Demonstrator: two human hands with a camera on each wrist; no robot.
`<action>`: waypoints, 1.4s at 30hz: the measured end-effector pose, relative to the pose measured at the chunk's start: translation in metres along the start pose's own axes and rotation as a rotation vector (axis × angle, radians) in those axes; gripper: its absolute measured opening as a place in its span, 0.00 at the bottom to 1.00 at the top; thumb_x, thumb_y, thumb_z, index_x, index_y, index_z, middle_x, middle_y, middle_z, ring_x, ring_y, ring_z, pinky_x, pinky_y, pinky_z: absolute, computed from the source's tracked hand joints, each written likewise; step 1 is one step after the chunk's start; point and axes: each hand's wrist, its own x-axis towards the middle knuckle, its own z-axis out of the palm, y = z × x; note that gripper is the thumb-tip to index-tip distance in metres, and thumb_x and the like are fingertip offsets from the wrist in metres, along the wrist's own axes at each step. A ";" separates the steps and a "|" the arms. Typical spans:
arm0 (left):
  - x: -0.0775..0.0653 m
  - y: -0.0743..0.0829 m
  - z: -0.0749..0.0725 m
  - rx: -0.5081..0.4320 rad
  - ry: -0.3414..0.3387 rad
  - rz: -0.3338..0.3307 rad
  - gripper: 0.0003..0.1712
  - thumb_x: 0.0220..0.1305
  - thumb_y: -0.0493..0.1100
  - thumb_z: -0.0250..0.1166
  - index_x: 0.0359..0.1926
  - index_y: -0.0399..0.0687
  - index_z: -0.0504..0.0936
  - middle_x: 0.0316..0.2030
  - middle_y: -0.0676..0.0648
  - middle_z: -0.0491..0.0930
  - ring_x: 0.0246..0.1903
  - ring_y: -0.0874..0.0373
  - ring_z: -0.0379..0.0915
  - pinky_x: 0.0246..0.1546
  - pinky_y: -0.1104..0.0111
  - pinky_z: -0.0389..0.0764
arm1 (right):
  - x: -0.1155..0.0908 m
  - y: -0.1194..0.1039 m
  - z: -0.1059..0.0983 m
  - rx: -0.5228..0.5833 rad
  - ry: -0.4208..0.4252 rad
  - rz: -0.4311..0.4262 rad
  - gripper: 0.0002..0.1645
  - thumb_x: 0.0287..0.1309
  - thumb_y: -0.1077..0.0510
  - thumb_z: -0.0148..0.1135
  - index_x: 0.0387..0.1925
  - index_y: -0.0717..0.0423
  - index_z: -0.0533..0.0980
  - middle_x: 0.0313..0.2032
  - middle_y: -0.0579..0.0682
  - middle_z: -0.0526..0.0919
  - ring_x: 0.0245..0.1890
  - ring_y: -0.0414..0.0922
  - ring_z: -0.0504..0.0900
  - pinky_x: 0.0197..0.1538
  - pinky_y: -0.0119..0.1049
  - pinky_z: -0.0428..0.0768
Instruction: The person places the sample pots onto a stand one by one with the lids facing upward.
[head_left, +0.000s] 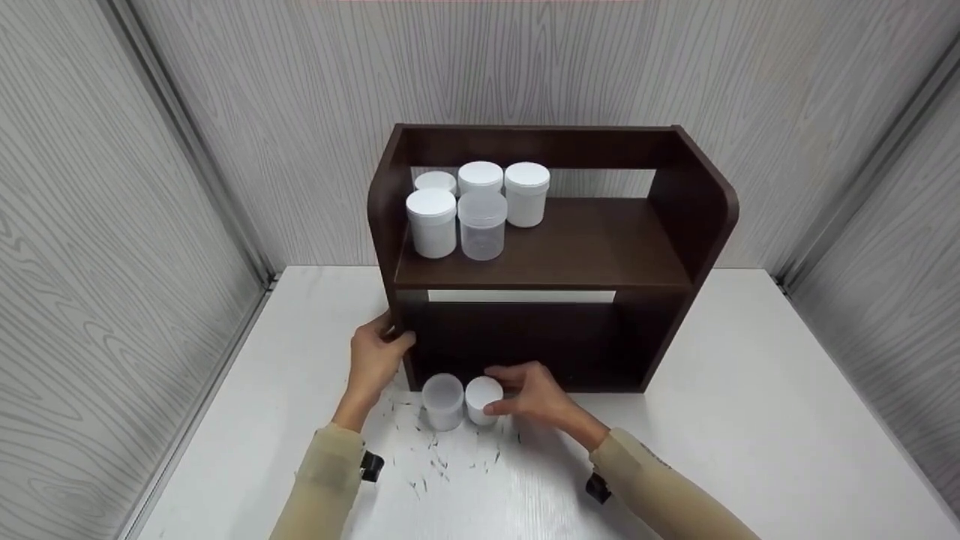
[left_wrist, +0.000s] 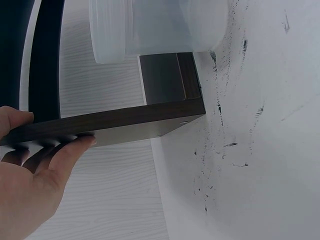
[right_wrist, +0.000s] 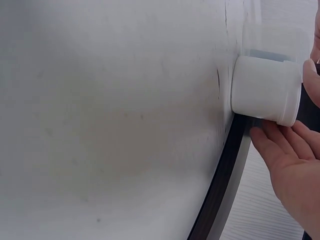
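My left hand (head_left: 377, 361) grips the left side panel (left_wrist: 120, 117) of a dark brown two-level shelf (head_left: 592, 244), thumb and fingers on opposite faces. At the shelf's lower front edge, a white lidded jar (head_left: 484, 401) stands upright on the table. My right hand (head_left: 541, 396) holds this jar from its right side, with the thumb in front and fingers behind. Left of it stands a translucent jar (head_left: 443, 405), close beside the white one. In the right wrist view, the white jar (right_wrist: 265, 89) partly covers the translucent jar, and fingertips (right_wrist: 262, 140) lie against its side.
On the upper shelf board, several white jars (head_left: 433, 225) and a translucent jar (head_left: 483, 229) stand grouped at the left. Dark scuff marks (head_left: 435, 465) streak the white table (head_left: 750, 420) in front. Wood-grain panels (head_left: 300, 67) enclose the back and sides.
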 end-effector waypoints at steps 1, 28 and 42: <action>0.000 0.000 0.000 0.002 0.000 -0.002 0.33 0.65 0.34 0.66 0.71 0.29 0.73 0.64 0.32 0.79 0.59 0.40 0.81 0.52 0.61 0.86 | 0.000 0.000 0.000 0.001 -0.003 -0.001 0.40 0.51 0.63 0.84 0.64 0.70 0.78 0.63 0.65 0.80 0.61 0.58 0.83 0.61 0.48 0.83; 0.000 0.001 0.001 0.034 0.007 -0.015 0.33 0.66 0.35 0.67 0.70 0.27 0.73 0.64 0.31 0.78 0.60 0.39 0.80 0.56 0.57 0.85 | -0.053 0.018 -0.022 0.072 -0.018 0.007 0.43 0.48 0.66 0.85 0.65 0.71 0.77 0.63 0.64 0.81 0.64 0.58 0.80 0.66 0.45 0.79; -0.001 0.001 0.001 0.039 -0.005 -0.004 0.33 0.67 0.35 0.66 0.70 0.27 0.72 0.64 0.31 0.78 0.60 0.38 0.80 0.57 0.57 0.85 | -0.065 0.023 -0.028 0.102 0.003 -0.019 0.40 0.49 0.66 0.84 0.63 0.73 0.77 0.59 0.63 0.84 0.62 0.56 0.82 0.62 0.40 0.82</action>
